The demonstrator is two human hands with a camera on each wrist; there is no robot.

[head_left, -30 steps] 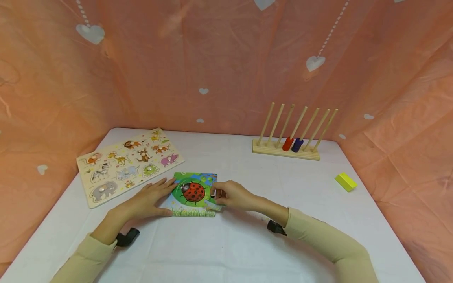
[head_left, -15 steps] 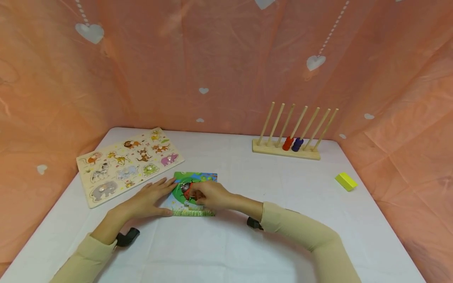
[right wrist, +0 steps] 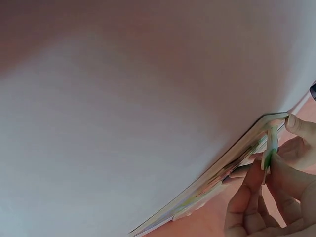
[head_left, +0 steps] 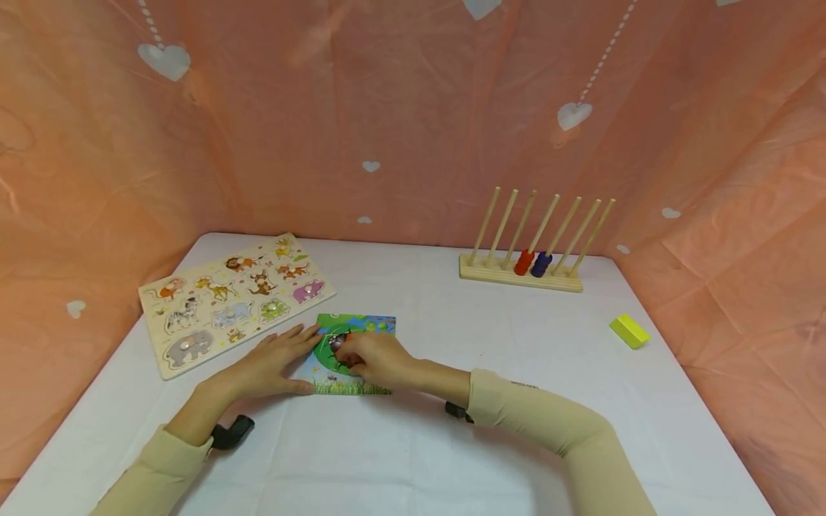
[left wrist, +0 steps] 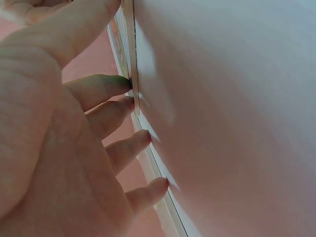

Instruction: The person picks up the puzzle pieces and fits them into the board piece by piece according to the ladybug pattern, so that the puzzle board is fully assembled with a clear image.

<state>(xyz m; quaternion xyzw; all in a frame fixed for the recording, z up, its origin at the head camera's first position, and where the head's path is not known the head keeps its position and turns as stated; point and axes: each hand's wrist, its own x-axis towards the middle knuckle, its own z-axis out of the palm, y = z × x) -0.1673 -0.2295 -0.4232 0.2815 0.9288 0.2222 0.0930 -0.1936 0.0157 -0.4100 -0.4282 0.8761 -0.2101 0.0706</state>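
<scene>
A small square ladybug jigsaw puzzle (head_left: 348, 388) lies on the white table, its picture partly covered by my right hand (head_left: 386, 360). In the right wrist view, thumb and fingers of that hand pinch a thin puzzle piece (right wrist: 271, 143) with a green patch, standing on edge over the board. The head view hides this piece behind the hand. My left hand (head_left: 271, 367) lies at the puzzle's left side, fingers extended and spread. From the left wrist view, some of its fingertips (left wrist: 127, 84) touch the thin edge of the board.
An animal peg puzzle board (head_left: 226, 322) lies at the back left, close to the left hand. A wooden peg stand (head_left: 521, 274) with red and blue beads stands at the back right. Farther right is a yellow block (head_left: 629, 332). Pink cloth (head_left: 413, 107) hangs behind the table.
My right hand has moved left from the puzzle's right edge to over the ladybug, carrying the piece with it. The left hand has stayed in place.
</scene>
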